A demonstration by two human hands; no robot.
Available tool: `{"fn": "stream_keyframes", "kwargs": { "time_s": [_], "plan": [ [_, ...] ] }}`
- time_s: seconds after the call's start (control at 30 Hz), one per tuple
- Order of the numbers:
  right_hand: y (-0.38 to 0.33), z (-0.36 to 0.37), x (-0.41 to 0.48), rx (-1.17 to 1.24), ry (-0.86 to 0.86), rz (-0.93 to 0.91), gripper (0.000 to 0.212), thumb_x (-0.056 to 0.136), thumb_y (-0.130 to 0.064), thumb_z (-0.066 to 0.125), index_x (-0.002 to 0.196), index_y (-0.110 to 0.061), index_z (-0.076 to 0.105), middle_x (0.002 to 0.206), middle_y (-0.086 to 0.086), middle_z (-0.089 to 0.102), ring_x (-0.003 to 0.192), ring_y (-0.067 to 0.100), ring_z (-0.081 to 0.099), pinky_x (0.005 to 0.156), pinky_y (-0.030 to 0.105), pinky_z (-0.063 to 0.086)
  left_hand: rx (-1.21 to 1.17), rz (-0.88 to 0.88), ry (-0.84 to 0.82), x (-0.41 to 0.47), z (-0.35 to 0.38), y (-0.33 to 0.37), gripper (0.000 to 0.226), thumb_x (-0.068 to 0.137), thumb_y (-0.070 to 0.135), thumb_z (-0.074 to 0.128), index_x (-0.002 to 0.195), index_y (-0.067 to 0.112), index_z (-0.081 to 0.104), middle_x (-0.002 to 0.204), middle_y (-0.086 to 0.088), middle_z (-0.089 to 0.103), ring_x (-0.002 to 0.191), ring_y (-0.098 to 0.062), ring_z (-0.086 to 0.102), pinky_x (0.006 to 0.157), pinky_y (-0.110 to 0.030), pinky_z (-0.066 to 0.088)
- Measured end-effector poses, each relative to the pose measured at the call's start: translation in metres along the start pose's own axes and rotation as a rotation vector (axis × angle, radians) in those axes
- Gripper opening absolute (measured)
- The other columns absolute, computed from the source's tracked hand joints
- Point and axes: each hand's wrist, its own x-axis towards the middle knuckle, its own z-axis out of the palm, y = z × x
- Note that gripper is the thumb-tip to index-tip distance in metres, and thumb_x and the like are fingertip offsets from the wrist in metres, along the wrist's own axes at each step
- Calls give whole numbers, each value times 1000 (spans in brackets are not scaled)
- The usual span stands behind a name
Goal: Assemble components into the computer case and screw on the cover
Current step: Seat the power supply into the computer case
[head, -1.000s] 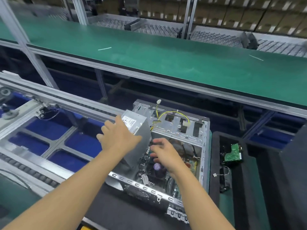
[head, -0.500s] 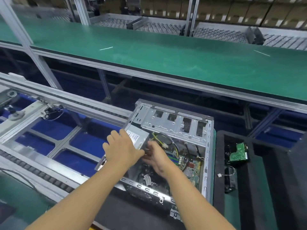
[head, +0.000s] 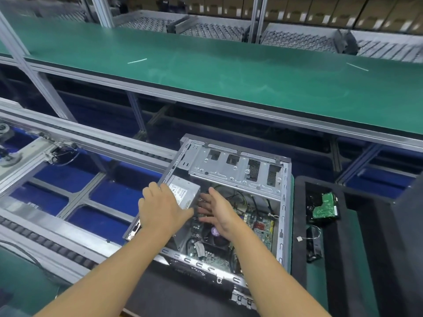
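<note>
An open grey computer case (head: 283, 216) lies on its side in front of me, its motherboard (head: 258, 223) and a silver drive cage (head: 235, 168) showing. A grey power supply (head: 183, 193) with a white label sits inside at the case's far left corner. My left hand (head: 162, 209) rests flat on top of the power supply. My right hand (head: 217, 213) is beside its right face, fingers spread and pointing at it; whether they touch it is hard to tell. A black CPU fan (head: 216, 240) lies below my right wrist.
Right of the case, a black foam tray (head: 375, 236) holds a hard drive with a green circuit board (head: 324, 207) and a small black part with a wire (head: 313, 243). A roller conveyor frame (head: 75, 202) runs on the left. A green workbench (head: 229, 72) spans the back.
The power supply went from tilted above the case down into its far left corner. The yellow cables dropped off the drive cage into the case. My right hand opened beside the unit.
</note>
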Motion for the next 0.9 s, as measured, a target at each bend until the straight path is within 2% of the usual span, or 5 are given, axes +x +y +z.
{"fn": "stream_keyframes", "kwargs": {
  "time_s": [0.17,0.27,0.53,0.77,0.9],
  "plan": [
    [0,-1,0,-44,-12,-22,58,109,-50,32,155,-15,40,154,12,47,128,21,53,91,32,52,-34,-9,48,-2,3,2,81,61,79,60,109,14,49,106,-3,41,94,-21,39,73,-35,38],
    [0,-1,1,-77,-7,-41,51,108,-47,37,152,-20,45,152,6,50,123,17,53,88,30,52,-75,42,42,-9,11,1,87,75,72,51,135,10,44,131,-8,42,113,-26,41,85,-42,39],
    [-4,18,8,-461,62,-226,80,96,-56,58,162,-31,19,166,-3,24,152,21,22,122,49,25,-181,237,-189,-10,10,-32,91,89,73,20,158,17,3,166,0,-7,151,-18,-6,122,-43,6],
    [0,40,21,-326,121,-235,68,88,-47,76,134,-34,29,140,2,46,132,25,48,113,47,42,-765,-103,-487,5,11,-86,74,95,62,42,156,26,19,158,7,31,142,-18,36,113,-40,31],
    [9,54,26,-241,141,-239,88,75,-50,82,141,-35,26,141,2,48,131,23,49,112,48,43,-934,-156,-522,12,14,-83,31,96,58,47,114,37,59,113,17,68,102,-5,65,83,-25,48]
  ]
}}
